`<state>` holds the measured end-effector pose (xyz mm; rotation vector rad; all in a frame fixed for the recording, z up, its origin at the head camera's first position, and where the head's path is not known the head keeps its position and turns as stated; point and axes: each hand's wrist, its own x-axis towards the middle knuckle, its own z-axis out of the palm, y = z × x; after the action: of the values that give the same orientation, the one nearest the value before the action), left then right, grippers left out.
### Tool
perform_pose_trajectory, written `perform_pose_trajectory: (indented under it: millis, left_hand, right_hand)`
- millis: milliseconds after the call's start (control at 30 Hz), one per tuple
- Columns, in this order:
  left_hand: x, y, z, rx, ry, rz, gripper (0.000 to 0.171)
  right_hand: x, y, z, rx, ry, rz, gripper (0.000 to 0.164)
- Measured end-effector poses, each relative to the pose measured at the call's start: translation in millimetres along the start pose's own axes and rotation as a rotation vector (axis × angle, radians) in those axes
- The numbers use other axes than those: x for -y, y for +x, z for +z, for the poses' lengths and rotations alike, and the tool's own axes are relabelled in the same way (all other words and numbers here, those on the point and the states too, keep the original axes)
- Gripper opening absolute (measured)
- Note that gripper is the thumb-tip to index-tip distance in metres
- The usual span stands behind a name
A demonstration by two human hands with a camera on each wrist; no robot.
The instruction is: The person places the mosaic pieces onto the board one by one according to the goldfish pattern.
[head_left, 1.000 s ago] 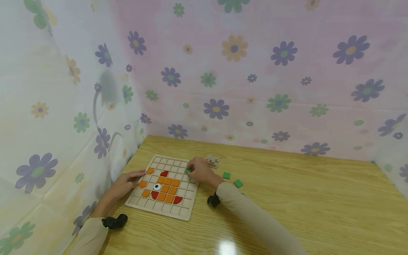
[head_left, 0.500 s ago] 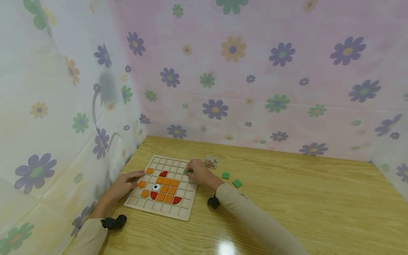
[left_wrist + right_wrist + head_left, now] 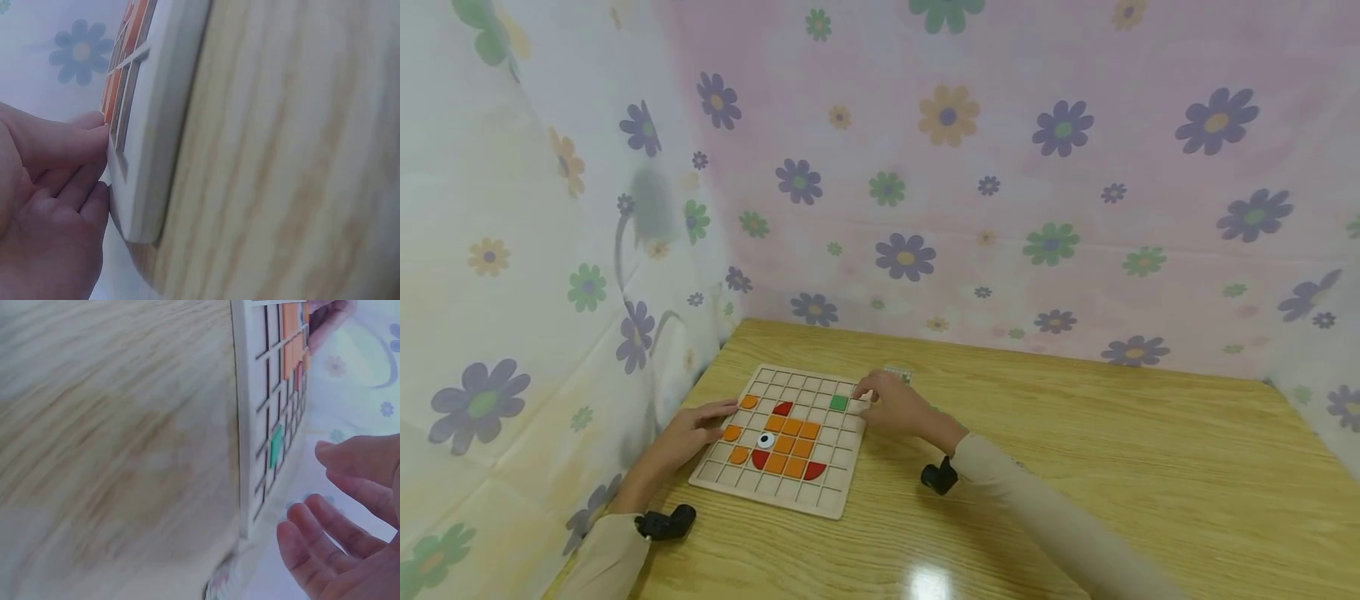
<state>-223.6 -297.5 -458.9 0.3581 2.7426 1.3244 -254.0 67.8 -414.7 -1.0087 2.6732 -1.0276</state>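
Note:
A pale wooden grid board (image 3: 775,497) lies on the table, holding orange squares (image 3: 790,427), orange rounded pieces, red quarter-round pieces (image 3: 815,472) and an eye piece (image 3: 765,440). One green square tile (image 3: 838,403) sits in a cell near the board's far right corner. My right hand (image 3: 898,407) hovers over the right edge beside that tile, its fingers apart and holding nothing, as the right wrist view shows. At the left edge my left hand (image 3: 688,435) rests with thumb and fingertips against the board (image 3: 147,187), fingers loosely extended.
Behind my right hand a small pattern card (image 3: 898,374) is partly covered. The wood-grain table (image 3: 1075,467) extends to the right. Flowered cloth (image 3: 970,183) closes off the back and the left side.
My right hand has let go of the green tile and drawn back to the right. It now covers the loose green tiles and much of the card. My left hand stays put.

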Motion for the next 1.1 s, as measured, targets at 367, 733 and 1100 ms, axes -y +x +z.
perform_pose_trajectory:
  millis: [367, 733, 1100]
  left_hand:
    - [-1.0, -1.6, -1.7, 0.002, -0.008, -0.034, 0.042]
    - [-1.7, -1.7, -0.7, 0.008, 0.010, -0.003, 0.041]
    - [-1.3, -1.6, -0.6, 0.008, 0.033, -0.003, 0.041]
  right_hand:
    - [-11, -40, -30, -0.036, -0.059, 0.015, 0.031]
    - [-40, -93, -39, -0.141, -0.106, 0.061, 0.027]
    - [-60, -122, -36, -0.219, -0.111, 0.161, 0.029]
